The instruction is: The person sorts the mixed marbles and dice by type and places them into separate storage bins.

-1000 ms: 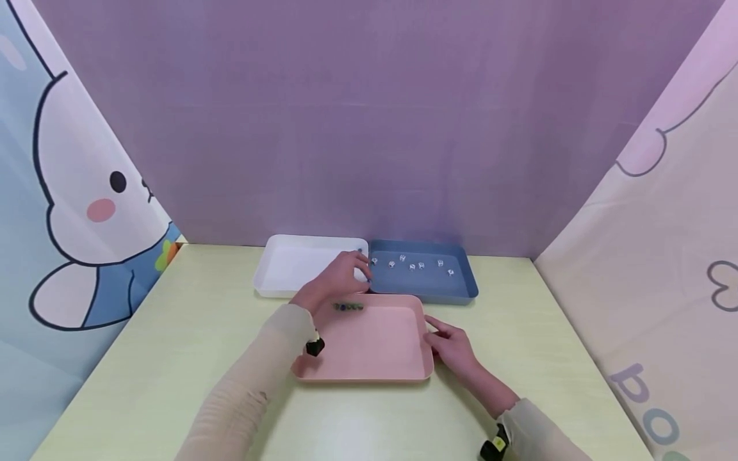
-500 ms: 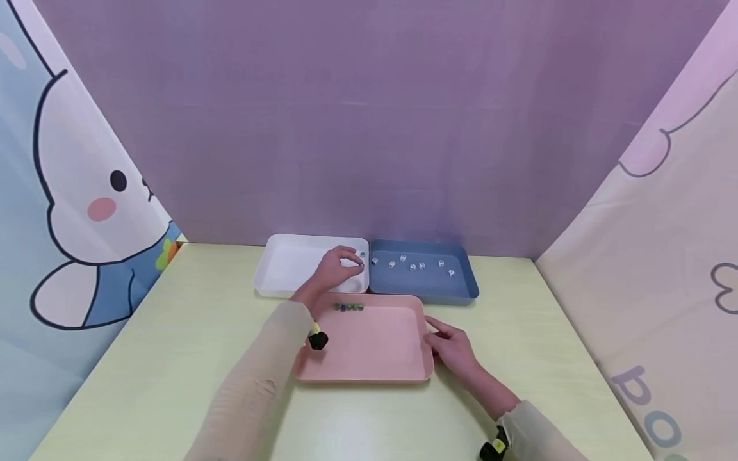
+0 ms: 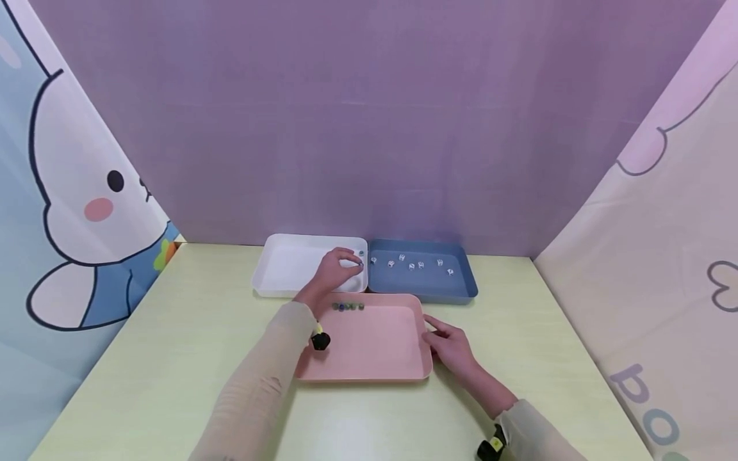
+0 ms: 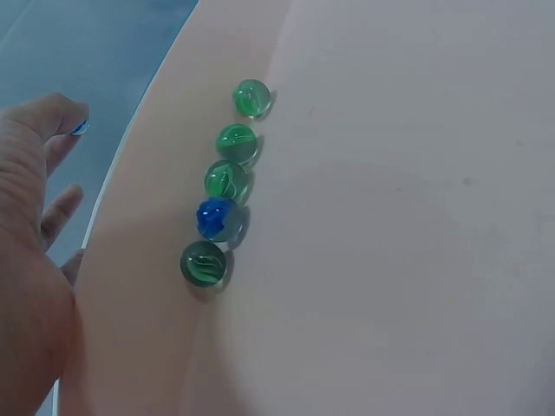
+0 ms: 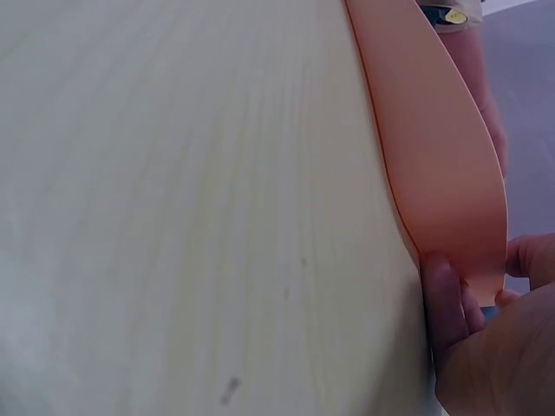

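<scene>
My left hand is over the right end of the white tray. Thumb and index finger pinch a blue glass marble, mostly covered by the fingertips in the left wrist view. Another small marble lies in that tray's far right corner. In the pink tray, several glass marbles line up along the far wall; most are green, like this green marble, and one is a blue marble. My right hand grips the pink tray's right rim, its thumb against the outer wall.
Right of the white tray stands a blue tray with several white dice scattered inside. Both back trays touch or nearly touch the pink tray's far edge. A purple panel rises behind the pale table, with printed cloths on both sides.
My left hand has drawn slightly left from the white tray's right wall, keeping its pinch, and then stays nearly still. The right hand keeps its place on the pink tray.
</scene>
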`<state>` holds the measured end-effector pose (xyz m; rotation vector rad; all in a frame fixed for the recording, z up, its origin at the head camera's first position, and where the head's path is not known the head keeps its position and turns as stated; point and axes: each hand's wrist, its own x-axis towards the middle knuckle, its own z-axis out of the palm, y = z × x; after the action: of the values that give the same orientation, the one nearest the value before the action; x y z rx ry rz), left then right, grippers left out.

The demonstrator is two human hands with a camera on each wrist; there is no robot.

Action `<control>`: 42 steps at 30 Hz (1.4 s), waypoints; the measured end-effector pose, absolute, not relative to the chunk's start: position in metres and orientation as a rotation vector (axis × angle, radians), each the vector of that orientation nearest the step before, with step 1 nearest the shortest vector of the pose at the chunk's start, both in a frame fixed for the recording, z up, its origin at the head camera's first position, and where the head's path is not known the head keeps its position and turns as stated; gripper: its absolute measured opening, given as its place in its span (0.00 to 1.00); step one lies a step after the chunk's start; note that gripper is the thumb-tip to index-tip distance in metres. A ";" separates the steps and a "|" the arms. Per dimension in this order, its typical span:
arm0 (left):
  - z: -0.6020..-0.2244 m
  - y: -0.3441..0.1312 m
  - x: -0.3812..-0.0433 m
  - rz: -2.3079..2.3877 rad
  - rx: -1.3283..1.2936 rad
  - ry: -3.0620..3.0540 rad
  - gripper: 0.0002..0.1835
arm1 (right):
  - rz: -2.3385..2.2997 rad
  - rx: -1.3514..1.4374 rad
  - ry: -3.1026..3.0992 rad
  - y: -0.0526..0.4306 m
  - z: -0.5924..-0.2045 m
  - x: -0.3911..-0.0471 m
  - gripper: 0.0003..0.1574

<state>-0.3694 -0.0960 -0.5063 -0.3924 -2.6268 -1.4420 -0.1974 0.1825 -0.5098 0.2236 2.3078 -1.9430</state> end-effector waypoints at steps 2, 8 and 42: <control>-0.507 -0.096 -0.370 -1.428 -0.403 -2.623 0.08 | -1.946 0.219 2.310 0.183 -0.510 -0.198 0.27; -0.508 -0.092 -0.369 -1.414 -0.389 -2.635 0.10 | -1.951 0.216 2.320 0.183 -0.512 -0.198 0.26; -0.432 -0.074 -0.324 -0.521 -1.153 -2.806 0.06 | -1.973 0.201 2.273 0.185 -0.514 -0.200 0.27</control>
<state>-0.3245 -0.0736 -0.4320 -1.1531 -2.8056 -0.5209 -0.1996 0.1846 -0.5136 0.2010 2.2732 -1.9730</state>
